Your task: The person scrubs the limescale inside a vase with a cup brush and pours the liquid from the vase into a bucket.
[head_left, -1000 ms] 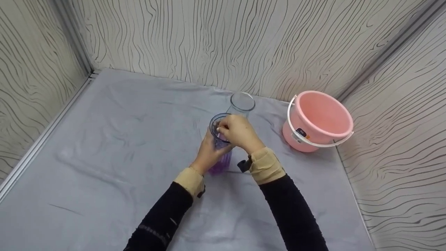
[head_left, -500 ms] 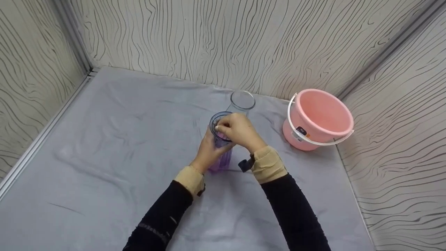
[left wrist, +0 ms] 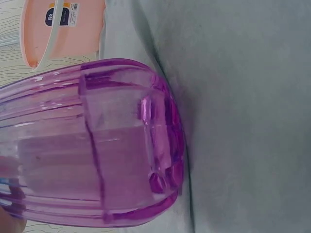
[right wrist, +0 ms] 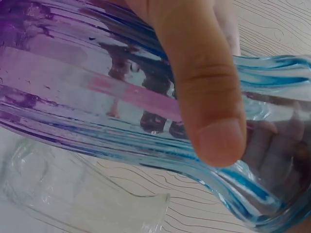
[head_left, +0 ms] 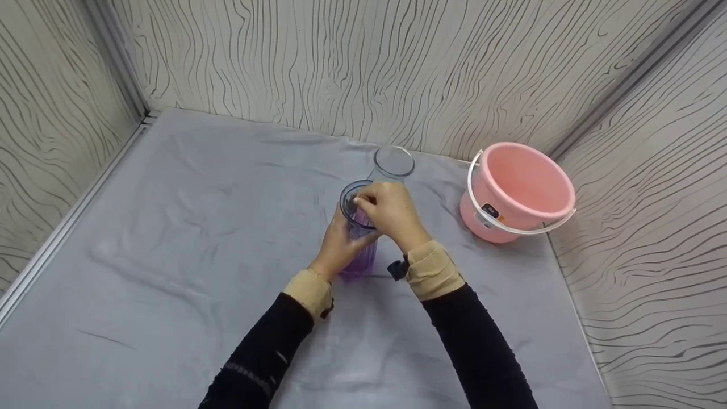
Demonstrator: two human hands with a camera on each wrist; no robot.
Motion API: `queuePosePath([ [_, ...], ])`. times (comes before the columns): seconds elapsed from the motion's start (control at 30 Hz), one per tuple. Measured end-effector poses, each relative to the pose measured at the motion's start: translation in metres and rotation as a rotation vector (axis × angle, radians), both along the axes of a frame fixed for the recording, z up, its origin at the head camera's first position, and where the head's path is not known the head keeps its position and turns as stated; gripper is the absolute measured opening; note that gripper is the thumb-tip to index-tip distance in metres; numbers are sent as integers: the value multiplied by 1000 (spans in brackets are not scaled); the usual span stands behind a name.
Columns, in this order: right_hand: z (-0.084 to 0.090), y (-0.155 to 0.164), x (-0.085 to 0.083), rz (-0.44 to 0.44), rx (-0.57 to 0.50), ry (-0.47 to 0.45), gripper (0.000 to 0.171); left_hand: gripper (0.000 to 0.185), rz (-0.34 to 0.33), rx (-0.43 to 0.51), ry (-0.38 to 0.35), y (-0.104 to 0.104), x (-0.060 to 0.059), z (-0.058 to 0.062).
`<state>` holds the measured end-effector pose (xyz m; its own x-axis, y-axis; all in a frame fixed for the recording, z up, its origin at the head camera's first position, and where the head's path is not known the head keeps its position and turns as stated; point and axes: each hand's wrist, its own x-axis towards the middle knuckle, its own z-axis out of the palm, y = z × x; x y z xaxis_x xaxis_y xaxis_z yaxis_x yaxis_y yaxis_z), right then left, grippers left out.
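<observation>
My left hand (head_left: 336, 241) grips the neck of a ribbed glass vase (head_left: 363, 258), purple at the base and blue towards the flared mouth. The left thumb lies across the glass in the right wrist view. Over the rim, my right hand (head_left: 395, 213) reaches into the mouth with curled fingers, thumb and fingertips together. Through the glass in the right wrist view shows a slim pink stick (right wrist: 150, 102), running from the right fingers down towards the base, paler at its lower part. What its lower end is cannot be made out. The vase's purple base (left wrist: 160, 141) is close over the cloth.
A second, clear glass vase (head_left: 393, 162) stands just behind the held one. To the right stands a pink bucket (head_left: 514, 196) with a white handle (head_left: 525, 231). A grey cloth (head_left: 187, 227) covers the table; patterned walls (head_left: 318, 62) enclose the back and sides.
My right hand shifts slightly at the vase's mouth, its fingers still inside the rim. The left hand keeps its grip, and the vase, bucket and second vase stay put.
</observation>
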<state>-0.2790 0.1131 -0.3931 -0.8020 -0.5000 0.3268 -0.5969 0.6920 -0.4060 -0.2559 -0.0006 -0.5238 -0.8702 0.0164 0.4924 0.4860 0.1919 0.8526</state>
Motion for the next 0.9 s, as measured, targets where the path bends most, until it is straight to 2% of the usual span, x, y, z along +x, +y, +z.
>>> queuePosePath([
  [0.1, 0, -1, -1, -2, 20, 2, 19, 82, -5, 1, -10, 0, -1, 0],
  [0.2, 3, -2, -1, 6, 73, -34, 22, 80, -6, 10, -11, -1, -1, 1],
  [0.4, 7, -4, -6, 78, 195, -124, 11, 77, -17, 38, -12, 1, 0, 0],
  [0.67, 7, -1, -10, 139, 177, -168, 13, 75, -1, 40, 8, 1, -1, -1],
  [0.9, 8, -1, -10, 160, 175, -183, 14, 72, -19, 54, 17, 1, -2, -1],
])
